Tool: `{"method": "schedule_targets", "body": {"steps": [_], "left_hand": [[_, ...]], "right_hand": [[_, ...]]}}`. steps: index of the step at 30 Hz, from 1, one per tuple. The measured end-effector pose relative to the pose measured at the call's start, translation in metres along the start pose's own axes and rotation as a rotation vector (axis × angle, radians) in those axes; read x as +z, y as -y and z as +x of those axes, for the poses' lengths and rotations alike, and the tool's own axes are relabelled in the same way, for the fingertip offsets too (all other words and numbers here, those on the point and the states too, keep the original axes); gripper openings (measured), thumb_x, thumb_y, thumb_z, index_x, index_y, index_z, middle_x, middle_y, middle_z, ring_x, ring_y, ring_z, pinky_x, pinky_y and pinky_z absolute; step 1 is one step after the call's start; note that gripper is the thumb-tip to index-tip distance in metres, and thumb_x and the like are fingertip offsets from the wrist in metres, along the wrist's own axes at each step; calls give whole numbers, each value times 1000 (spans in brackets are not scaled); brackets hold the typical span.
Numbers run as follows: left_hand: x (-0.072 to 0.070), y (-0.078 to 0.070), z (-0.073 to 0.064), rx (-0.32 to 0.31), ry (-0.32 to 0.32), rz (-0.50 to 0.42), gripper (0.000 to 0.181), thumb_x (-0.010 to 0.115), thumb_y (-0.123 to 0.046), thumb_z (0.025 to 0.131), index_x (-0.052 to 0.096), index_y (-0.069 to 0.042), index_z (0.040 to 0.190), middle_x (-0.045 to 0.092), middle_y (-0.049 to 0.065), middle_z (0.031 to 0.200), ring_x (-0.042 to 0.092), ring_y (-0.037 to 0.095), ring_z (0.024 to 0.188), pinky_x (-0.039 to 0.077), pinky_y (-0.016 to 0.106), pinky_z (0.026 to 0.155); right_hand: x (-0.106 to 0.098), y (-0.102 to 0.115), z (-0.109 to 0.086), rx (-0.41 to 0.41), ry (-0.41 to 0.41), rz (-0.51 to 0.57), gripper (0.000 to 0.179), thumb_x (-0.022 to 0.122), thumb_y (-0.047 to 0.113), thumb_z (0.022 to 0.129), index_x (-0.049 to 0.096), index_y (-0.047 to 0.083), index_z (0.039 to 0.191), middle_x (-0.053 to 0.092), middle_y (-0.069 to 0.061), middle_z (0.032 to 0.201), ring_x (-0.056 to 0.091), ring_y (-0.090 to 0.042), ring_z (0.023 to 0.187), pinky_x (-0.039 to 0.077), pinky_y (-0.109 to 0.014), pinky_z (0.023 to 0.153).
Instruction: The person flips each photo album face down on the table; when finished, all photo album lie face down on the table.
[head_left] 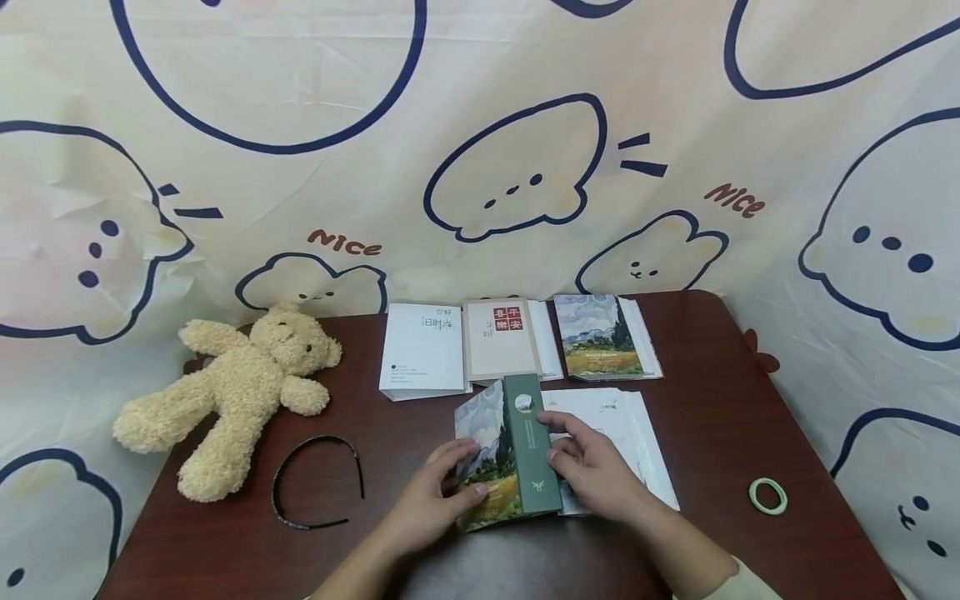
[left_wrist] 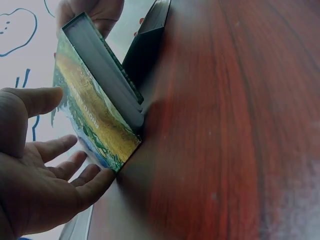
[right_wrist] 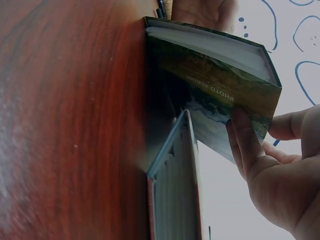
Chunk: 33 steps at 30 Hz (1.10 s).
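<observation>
1. The photo album [head_left: 537,446] is between the two hands, its green spine up and its page side down. It leans a bit. I cannot tell if its low edge touches the table.
2. The left hand [head_left: 437,493] is at the painted cover. Its fingers are apart and loose, with the thumb and fingertips at the picture — they are not curled round it.
3. The right hand [head_left: 600,471] holds the album at the spine's edge. Its thumb and bent fingers pinch there.
4. Under the right fingers and out to their right, a white album [head_left: 626,417] lies on the table [head_left: 750,400].
5. Past the fingertips, three more albums lie in a row. The white one with black writing [head_left: 423,346] is farthest left. The tan one with red squares [head_left: 501,337] is in the middle, and the one with a tree picture [head_left: 596,337] is on the right.
6. Left of the left fingers is a black headband [head_left: 275,487]. Farther left and back, a fluffy yellow teddy bear [head_left: 247,392] lies with its legs out.
7. Well to the right of the right fingers is a pale green ring [head_left: 752,497].
8. Far past all the fingers hangs a pale sheet [head_left: 517,58] — it has blue cartoon shapes and the word "Nice".
</observation>
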<state>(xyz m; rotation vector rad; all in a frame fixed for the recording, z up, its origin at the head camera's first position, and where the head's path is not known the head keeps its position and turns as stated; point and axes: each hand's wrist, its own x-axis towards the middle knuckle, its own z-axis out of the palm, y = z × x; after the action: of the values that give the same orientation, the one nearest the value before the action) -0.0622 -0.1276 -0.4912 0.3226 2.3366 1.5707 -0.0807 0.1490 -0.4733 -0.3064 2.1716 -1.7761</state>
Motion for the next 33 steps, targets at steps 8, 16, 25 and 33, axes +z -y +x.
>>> {"method": "schedule_targets", "body": {"steps": [8,16,25,33], "left_hand": [[-6,3,-5,-1,-28,55,57,76,-29,96,59,-5,145,45,15,157,43,41,142,45,59,108],[-13,7,-10,-29,-45,74,58,76,-31,95,59,-7,145,48,13,156,46,39,141,44,59,109],[-21,12,-14,-50,-105,133,56,78,-28,93,62,-10,143,54,14,151,50,39,138,45,59,109],[-28,15,-18,-78,-117,147,56,79,-29,93,62,-12,143,54,12,152,49,38,139,44,60,109]], "right_hand": [[8,-6,2,-1,-8,-39,51,60,5,103,47,7,152,53,-22,144,69,-23,107,59,-30,80],[15,-13,7,12,2,-154,59,69,13,100,46,7,154,62,-17,130,68,-13,81,59,-28,72],[21,-15,13,-5,63,-334,61,69,20,101,45,8,155,66,3,90,61,-9,60,55,-29,61],[29,-14,20,-12,86,-464,62,69,23,101,45,9,156,64,8,81,60,-7,58,52,-27,61]]}}
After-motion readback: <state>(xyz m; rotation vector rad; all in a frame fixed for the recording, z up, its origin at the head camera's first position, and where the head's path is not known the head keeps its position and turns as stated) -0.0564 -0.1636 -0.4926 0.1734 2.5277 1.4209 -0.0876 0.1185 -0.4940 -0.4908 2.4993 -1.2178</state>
